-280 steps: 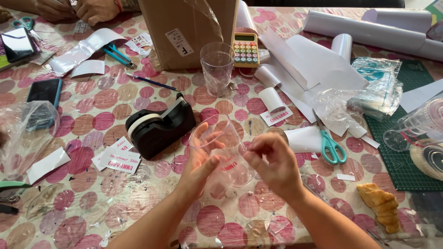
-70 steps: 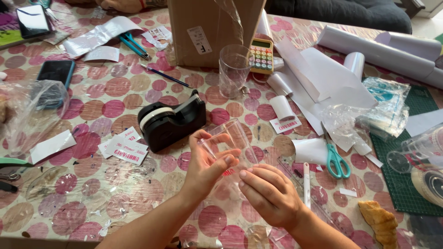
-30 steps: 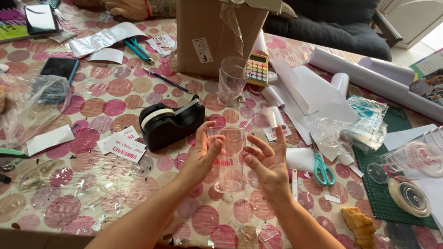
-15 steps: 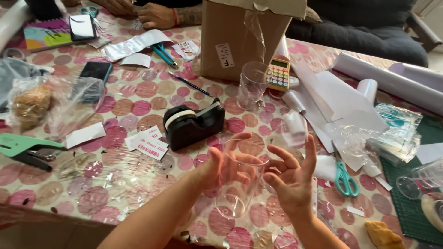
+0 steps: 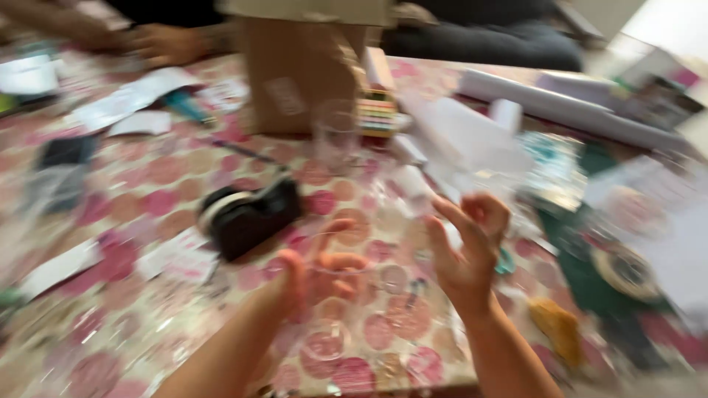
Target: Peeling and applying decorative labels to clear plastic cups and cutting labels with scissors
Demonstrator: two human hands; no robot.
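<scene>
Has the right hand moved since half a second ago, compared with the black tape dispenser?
Yes. The right hand has drawn away to the right of the black tape dispenser and off the clear plastic piece, which the left hand holds.

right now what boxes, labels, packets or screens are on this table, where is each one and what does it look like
Cardboard box: far middle, tall, brown, with a pale sticker on its front.
Calculator: right of the box, small, with coloured key rows; its screen is too blurred to see.
Phone: far left, flat, dark.
Label slips: in front of the black tape dispenser, white and pink.
Clear packet: right of middle, crinkled, teal inside.
Left hand holds a clear cup; right hand open.
</scene>
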